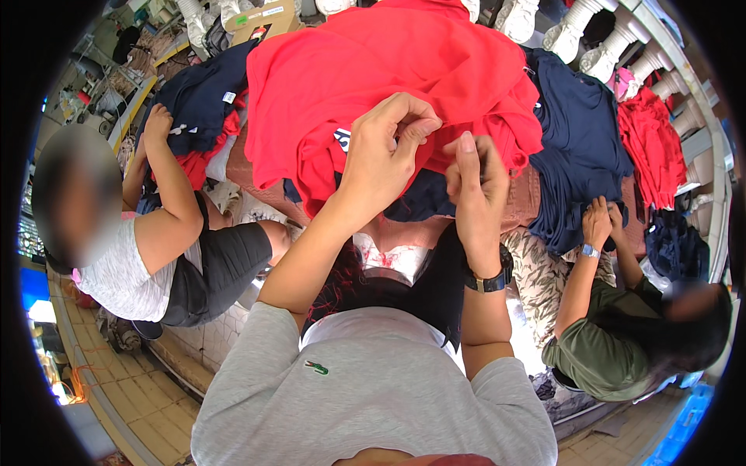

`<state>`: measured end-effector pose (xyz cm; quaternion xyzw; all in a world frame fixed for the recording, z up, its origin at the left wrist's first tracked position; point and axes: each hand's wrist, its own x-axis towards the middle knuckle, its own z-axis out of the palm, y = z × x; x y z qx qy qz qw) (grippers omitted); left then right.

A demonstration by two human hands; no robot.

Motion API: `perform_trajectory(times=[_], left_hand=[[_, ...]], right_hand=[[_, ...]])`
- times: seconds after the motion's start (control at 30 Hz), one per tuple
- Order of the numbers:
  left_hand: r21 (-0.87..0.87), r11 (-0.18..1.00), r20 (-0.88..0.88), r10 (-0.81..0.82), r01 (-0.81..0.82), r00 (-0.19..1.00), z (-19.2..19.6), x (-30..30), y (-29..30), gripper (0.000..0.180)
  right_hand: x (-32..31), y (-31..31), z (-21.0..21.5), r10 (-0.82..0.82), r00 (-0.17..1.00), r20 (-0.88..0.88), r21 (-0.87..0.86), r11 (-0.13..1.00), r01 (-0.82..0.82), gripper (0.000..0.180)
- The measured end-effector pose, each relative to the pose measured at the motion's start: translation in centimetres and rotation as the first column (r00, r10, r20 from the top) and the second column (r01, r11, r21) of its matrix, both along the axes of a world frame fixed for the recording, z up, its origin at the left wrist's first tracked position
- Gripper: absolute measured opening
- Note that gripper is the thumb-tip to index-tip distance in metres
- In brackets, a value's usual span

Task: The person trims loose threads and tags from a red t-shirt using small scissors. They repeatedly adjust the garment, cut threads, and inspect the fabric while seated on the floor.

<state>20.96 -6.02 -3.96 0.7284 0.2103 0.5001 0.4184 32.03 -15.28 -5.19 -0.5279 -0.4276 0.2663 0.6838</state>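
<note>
A big heap of red fabric garments [373, 62] lies in front of me, with a dark navy piece [423, 198] under its near edge. My left hand [388, 151] is raised over the near side of the red heap, thumb and forefinger pinched together. Whatever is in that pinch is too small to make out. Just to its right, my right hand [480, 179] has its fingers curled in and the thumb pointing up. Red cloth lies right behind these fingers, and I cannot tell if they grip it. The two hands are slightly apart.
At left, a person in a light grey top [128, 264] handles navy garments [198, 93]. At right, a person in a green top [614, 334] works on a navy garment [575, 132]. White balusters [575, 27] line the far side. Red threads [342, 279] hang by my lap.
</note>
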Motion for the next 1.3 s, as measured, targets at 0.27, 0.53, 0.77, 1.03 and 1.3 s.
perform_trajectory(times=[0.27, 0.53, 0.77, 1.03, 1.3], left_hand=[[0.053, 0.999, -0.049, 0.009, -0.007, 0.999, 0.3, -0.3, -0.6, 0.005], [0.213, 0.975, -0.182, -0.019, 0.058, 0.983, -0.2, -1.2, -0.3, 0.002], [0.145, 0.989, -0.369, 0.085, -0.033, 0.926, 2.0, -6.2, -2.6, 0.019], [0.293, 0.911, -0.078, 0.327, -0.292, 0.942, -0.2, -1.7, -0.3, 0.023], [0.077, 0.994, 0.031, 0.073, -0.075, 0.997, -2.0, -1.9, 1.7, 0.014]], right_hand=[[-0.4, 0.1, 0.0, 0.222, 0.928, -0.301, -0.142, 0.951, -0.273, 0.043], [0.2, 1.3, -0.5, 0.27, 0.884, -0.381, -0.024, 0.953, -0.302, 0.046], [-0.1, -0.1, 0.6, -0.082, 0.996, -0.021, -0.08, 0.994, 0.08, 0.043], [-0.7, 3.4, 0.3, -0.096, 0.994, -0.049, 0.001, 0.995, 0.096, 0.029], [0.5, 3.2, 0.3, 0.187, 0.963, -0.195, 0.033, 0.982, -0.184, 0.027]])
